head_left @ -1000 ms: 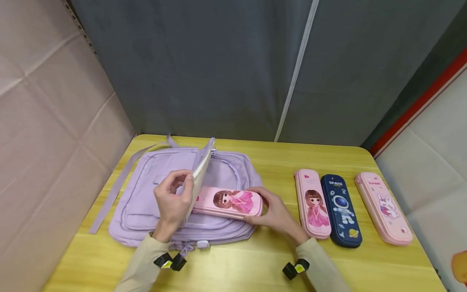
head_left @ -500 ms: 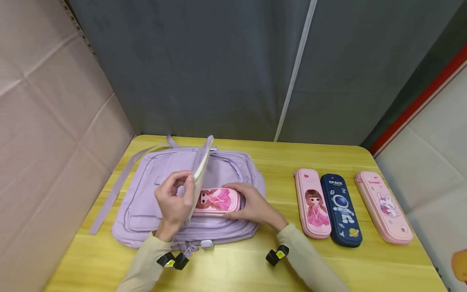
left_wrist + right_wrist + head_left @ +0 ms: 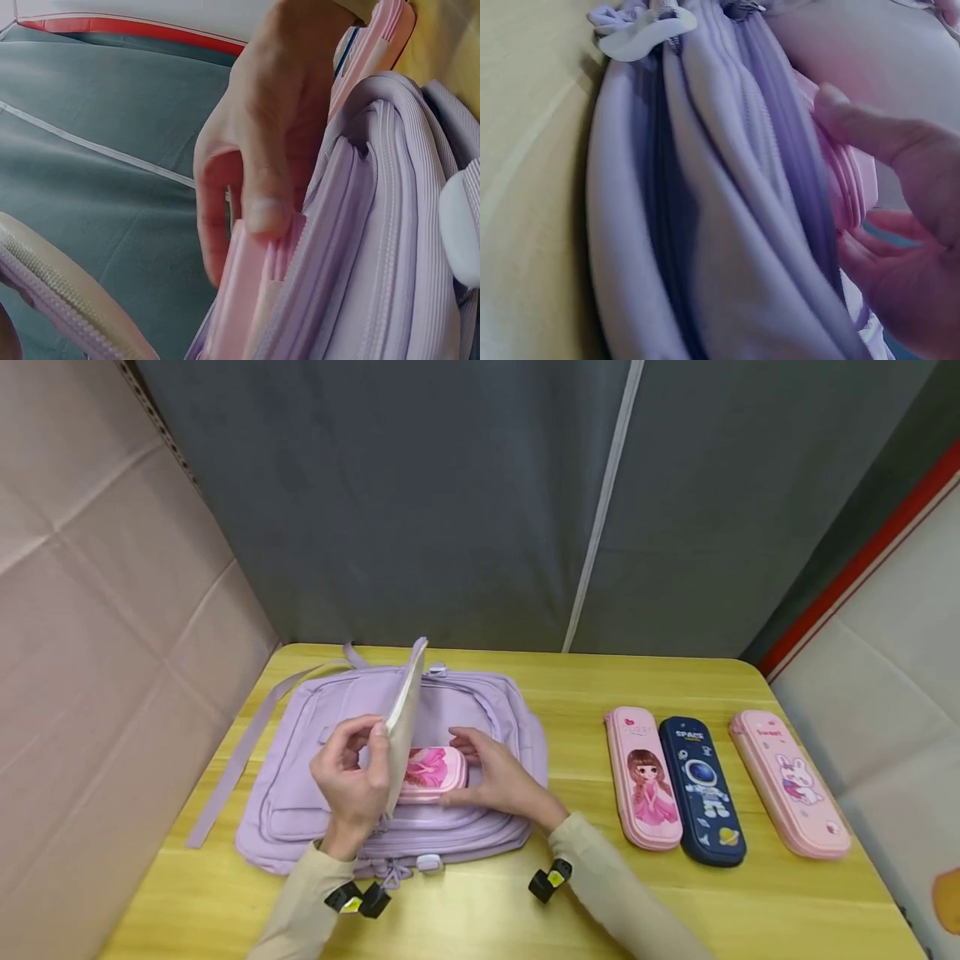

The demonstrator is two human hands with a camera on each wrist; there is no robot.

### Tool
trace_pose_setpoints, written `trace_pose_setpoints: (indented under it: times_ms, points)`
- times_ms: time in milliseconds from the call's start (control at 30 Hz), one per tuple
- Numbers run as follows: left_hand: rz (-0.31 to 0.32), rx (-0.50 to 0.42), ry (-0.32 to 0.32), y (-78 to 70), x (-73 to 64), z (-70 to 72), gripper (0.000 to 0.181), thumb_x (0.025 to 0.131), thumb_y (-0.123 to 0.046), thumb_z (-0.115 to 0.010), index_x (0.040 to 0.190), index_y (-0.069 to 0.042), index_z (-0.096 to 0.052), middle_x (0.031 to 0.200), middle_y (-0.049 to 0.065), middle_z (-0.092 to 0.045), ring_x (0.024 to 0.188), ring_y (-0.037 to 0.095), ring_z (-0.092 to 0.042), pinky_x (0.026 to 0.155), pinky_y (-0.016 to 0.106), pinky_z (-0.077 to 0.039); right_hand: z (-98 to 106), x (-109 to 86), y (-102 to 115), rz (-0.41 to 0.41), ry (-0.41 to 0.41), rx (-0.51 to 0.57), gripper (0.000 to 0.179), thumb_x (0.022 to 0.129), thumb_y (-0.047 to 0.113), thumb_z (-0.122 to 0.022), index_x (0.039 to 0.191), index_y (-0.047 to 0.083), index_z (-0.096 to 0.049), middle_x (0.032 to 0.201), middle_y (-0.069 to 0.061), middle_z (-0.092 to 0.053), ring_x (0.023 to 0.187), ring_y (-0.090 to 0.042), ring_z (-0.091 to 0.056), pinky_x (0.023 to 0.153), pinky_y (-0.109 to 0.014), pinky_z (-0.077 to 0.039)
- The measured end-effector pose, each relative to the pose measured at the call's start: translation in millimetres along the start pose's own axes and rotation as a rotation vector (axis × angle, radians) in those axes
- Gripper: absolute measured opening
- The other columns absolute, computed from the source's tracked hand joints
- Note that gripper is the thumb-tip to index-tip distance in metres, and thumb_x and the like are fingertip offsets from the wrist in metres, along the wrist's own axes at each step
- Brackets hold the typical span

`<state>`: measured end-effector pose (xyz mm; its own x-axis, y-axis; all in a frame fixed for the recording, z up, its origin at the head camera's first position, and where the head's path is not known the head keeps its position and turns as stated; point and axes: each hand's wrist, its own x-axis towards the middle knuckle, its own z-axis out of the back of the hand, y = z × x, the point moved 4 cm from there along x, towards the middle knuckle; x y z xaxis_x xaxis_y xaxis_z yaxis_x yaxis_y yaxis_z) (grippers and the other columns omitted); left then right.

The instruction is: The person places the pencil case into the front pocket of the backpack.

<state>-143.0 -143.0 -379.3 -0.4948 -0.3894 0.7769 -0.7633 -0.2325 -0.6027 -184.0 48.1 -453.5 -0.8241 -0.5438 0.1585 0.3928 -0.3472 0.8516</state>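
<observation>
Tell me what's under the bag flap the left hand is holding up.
One end of a pink case shows, next to the right hand. The flap hides its other end; anything deeper in the bag can't be seen.

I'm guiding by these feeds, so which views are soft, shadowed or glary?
Head view: clearest, SPACE legible on the navy case, pale sheen on the table. Left wrist: slightly soft, palm side of the right hand shaded. Right wrist: haziest, the pink case soft-edged, dark shadow between folds of the bag.
</observation>
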Motion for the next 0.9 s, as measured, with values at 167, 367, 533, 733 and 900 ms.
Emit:
trace_pose_setpoints:
  times_ms: [167,367,533,733,900]
  points:
    - [0.016,-0.027,-0.044,0.6,-0.5,4.1,0.008,0.083,0.014,-0.062,0.086,0.019,-0.066,0.079,-0.001,-0.07,0.068,0.003,-0.066,0.063,0.014,-0.055,-2,-3.7,-2,-0.065,-0.073,0.001,0.092,0.07,0.024,-0.095,0.142,-0.004,-0.046,0.133,-0.02,-0.058,0.117,-0.03,-0.064,0.103,-0.036,-0.054]
    - [0.005,-0.025,-0.074,0.8,-1.3,6.9,0.008,0.082,0.014,-0.062,0.085,0.02,-0.066,0.078,0.0,-0.071,0.067,0.002,-0.066,0.062,0.013,-0.055,-1,-10.2,-1,-0.075,-0.124,-0.03,0.078,0.07,0.022,-0.094,0.133,-0.002,-0.054,0.118,-0.012,-0.063,0.102,-0.022,-0.066,0.093,-0.035,-0.058]
    - [-0.111,0.004,-0.019,-2.3,-4.0,2.8,0.009,0.079,0.012,-0.062,0.083,0.018,-0.067,0.072,0.022,-0.068,0.067,0.004,-0.063,0.064,0.012,-0.054,-5,-6.5,2,-0.04,-0.104,0.07,0.068,0.075,0.006,-0.087,0.131,-0.008,-0.051,0.119,-0.02,-0.062,0.105,-0.029,-0.067,0.096,-0.039,-0.058]
    - [-0.219,0.002,-0.005,-4.2,-7.2,-1.9,0.007,0.077,0.012,-0.063,0.079,0.018,-0.067,0.069,0.027,-0.065,0.067,0.008,-0.063,0.067,0.013,-0.054,-13,0.1,3,-0.021,-0.092,0.09,0.063,0.077,-0.003,-0.082,0.131,-0.011,-0.051,0.124,-0.023,-0.06,0.112,-0.033,-0.066,0.1,-0.037,-0.056]
    - [-0.221,-0.01,-0.009,-3.1,-7.1,-2.2,0.008,0.077,0.011,-0.063,0.078,0.019,-0.066,0.069,0.028,-0.064,0.067,0.008,-0.063,0.067,0.013,-0.055,-16,3.0,3,-0.013,-0.117,0.089,0.061,0.078,-0.003,-0.083,0.129,-0.01,-0.052,0.127,-0.024,-0.061,0.114,-0.034,-0.066,0.1,-0.034,-0.055]
